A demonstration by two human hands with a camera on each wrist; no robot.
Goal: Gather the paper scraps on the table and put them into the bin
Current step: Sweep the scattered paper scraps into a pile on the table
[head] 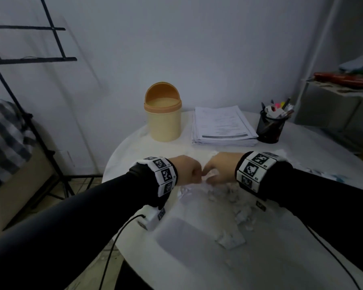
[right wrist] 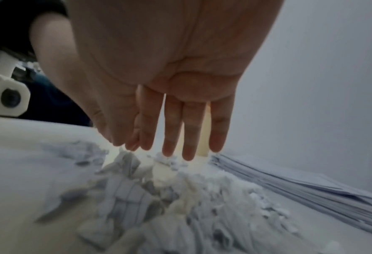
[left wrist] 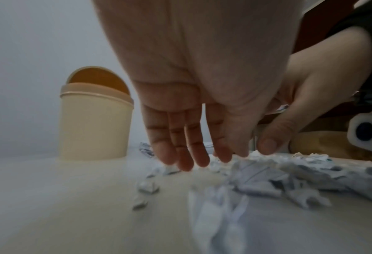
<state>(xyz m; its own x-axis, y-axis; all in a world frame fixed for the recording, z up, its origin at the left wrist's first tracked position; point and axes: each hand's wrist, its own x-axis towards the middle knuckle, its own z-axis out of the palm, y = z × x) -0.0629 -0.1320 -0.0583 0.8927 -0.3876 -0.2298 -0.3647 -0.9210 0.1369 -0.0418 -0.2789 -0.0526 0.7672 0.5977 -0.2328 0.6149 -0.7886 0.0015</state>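
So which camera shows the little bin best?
The head view: the cream bin stands whole on the round table, its orange lid tipped open, with nothing in front of it. The left wrist view shows it too, lower and partly behind the left hand. The right wrist view shows only slivers between the fingers.

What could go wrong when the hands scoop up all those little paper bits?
1. The left hand and right hand are flat and open over the paper scraps, so small bits may slip out between the fingers.
2. The bin stands apart from the pile, so scraps might drop on the way.
3. The paper stack lies close and could get swept along.
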